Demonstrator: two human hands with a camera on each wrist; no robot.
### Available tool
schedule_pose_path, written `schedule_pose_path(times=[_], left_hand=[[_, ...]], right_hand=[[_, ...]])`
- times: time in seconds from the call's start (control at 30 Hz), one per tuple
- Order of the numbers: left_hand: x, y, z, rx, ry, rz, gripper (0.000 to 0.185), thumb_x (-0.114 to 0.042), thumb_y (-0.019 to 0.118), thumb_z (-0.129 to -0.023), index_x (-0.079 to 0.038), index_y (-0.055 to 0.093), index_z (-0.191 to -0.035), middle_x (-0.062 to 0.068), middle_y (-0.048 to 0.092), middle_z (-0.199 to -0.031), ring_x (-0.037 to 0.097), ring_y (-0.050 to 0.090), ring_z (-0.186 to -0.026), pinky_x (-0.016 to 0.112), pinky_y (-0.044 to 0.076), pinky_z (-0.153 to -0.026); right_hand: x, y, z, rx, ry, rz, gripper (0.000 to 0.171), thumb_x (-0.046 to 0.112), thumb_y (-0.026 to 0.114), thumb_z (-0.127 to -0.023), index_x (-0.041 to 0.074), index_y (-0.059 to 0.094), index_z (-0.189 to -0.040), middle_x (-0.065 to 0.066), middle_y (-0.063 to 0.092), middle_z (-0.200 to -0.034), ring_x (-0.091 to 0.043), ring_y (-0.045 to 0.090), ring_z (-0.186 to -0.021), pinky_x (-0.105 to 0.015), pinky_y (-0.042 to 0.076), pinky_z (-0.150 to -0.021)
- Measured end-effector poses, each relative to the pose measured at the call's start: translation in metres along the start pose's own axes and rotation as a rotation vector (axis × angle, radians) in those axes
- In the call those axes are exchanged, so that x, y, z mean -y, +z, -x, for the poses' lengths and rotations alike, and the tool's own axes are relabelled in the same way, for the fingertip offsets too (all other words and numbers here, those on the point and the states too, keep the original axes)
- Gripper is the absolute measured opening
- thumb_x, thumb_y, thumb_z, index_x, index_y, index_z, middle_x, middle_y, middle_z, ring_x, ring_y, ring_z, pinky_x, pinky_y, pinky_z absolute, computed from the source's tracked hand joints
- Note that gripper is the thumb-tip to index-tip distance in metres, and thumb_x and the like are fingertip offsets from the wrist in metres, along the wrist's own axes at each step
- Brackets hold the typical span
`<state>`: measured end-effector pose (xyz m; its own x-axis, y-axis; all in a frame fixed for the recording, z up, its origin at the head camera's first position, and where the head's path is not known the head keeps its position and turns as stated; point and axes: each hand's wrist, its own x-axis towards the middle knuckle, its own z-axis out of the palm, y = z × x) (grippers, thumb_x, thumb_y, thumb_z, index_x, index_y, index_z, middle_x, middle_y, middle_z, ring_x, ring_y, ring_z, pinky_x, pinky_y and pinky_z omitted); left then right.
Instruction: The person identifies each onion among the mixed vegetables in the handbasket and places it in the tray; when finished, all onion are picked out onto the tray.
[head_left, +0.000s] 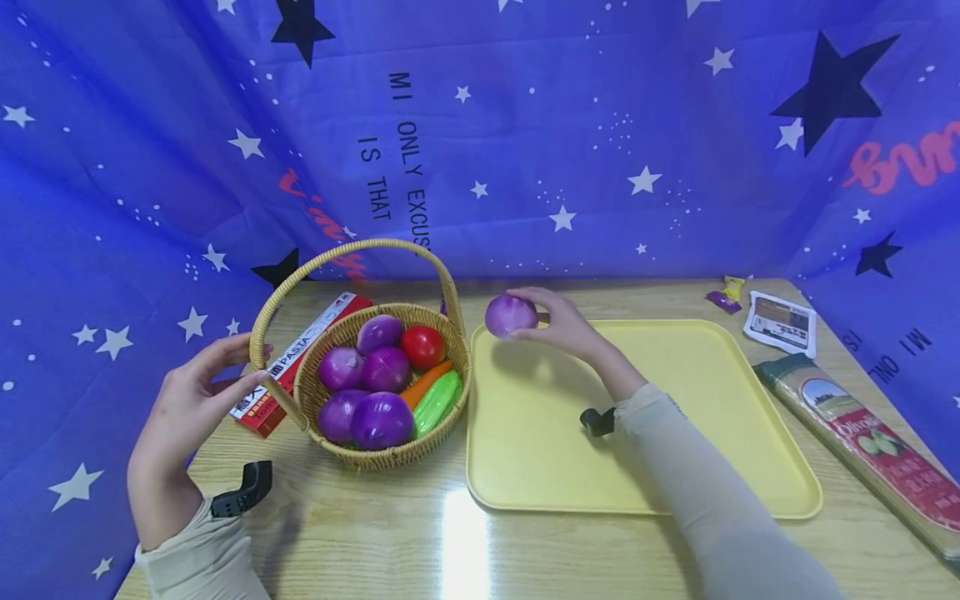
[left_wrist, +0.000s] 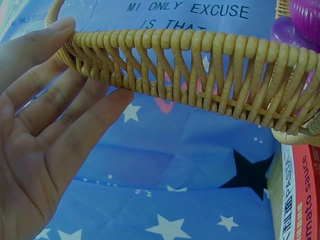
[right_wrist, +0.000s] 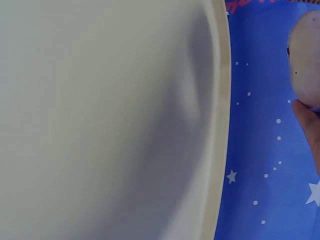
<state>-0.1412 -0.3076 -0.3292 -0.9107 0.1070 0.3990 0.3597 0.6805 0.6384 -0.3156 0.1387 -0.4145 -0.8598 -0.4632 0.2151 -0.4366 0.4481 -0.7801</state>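
A wicker basket [head_left: 375, 458] stands on the table at left of centre. My left hand [head_left: 176, 417] holds the left side of its arched handle [left_wrist: 165, 65], between thumb and fingers in the left wrist view. Inside lie several purple onions [head_left: 386, 368], a red tomato [head_left: 423, 346], an orange carrot [head_left: 426, 385] and a glossy green vegetable [head_left: 438, 403]. With fingertips and thumb my right hand [head_left: 562, 329] grips another purple onion [head_left: 510, 316], held above the back left corner of the yellow tray [head_left: 555, 450]. Only part of that onion [right_wrist: 306, 60] shows in the right wrist view.
A red and white pasta box [head_left: 262, 408] lies partly behind the basket's left side. Right of the tray are a long pasta packet [head_left: 862, 442], a white sachet [head_left: 782, 323] and small wrapped sweets [head_left: 727, 294]. A blue starry cloth [head_left: 525, 150] hangs around the table.
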Motion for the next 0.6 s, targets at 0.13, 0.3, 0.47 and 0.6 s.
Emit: schedule_pose_path(times=[0.13, 0.3, 0.47, 0.6], left_hand=[[0.0, 0.001, 0.0, -0.005, 0.014, 0.004, 0.042, -0.007, 0.067, -0.086, -0.011, 0.057, -0.127, -0.034, 0.056, -0.107, -0.017, 0.053, -0.1, 0.0, 0.047, -0.077], [0.0, 0.001, 0.0, -0.003, 0.008, 0.001, 0.042, -0.008, 0.066, -0.087, -0.011, 0.056, -0.128, -0.034, 0.056, -0.107, -0.018, 0.053, -0.1, 0.0, 0.047, -0.076], [-0.001, 0.0, 0.0, -0.001, 0.007, 0.011, 0.043, -0.008, 0.066, -0.087, -0.011, 0.056, -0.128, -0.034, 0.056, -0.107, -0.017, 0.053, -0.1, 0.0, 0.047, -0.077], [-0.002, 0.0, 0.0, -0.003, 0.012, 0.009, 0.043, -0.008, 0.066, -0.087, -0.011, 0.056, -0.128, -0.034, 0.055, -0.107, -0.018, 0.052, -0.101, 0.0, 0.046, -0.078]], right_hand=[[-0.005, 0.004, 0.0, 0.002, -0.004, -0.036, 0.073, 0.021, 0.08, -0.074, 0.011, 0.046, -0.138, -0.016, 0.041, -0.145, -0.036, 0.041, -0.132, -0.045, 0.047, -0.102], [-0.002, 0.006, 0.004, 0.035, -0.007, -0.077, 0.073, 0.015, 0.078, -0.076, 0.003, 0.044, -0.139, -0.02, 0.04, -0.144, -0.039, 0.04, -0.132, -0.049, 0.042, -0.106], [-0.005, 0.005, 0.008, 0.06, -0.016, -0.114, 0.07, 0.007, 0.076, -0.076, -0.003, 0.042, -0.138, -0.023, 0.04, -0.144, -0.04, 0.037, -0.134, -0.052, 0.038, -0.108], [-0.023, 0.008, 0.005, 0.073, -0.003, -0.091, 0.071, 0.011, 0.077, -0.076, 0.004, 0.044, -0.139, -0.018, 0.039, -0.146, -0.037, 0.036, -0.135, -0.051, 0.039, -0.108]])
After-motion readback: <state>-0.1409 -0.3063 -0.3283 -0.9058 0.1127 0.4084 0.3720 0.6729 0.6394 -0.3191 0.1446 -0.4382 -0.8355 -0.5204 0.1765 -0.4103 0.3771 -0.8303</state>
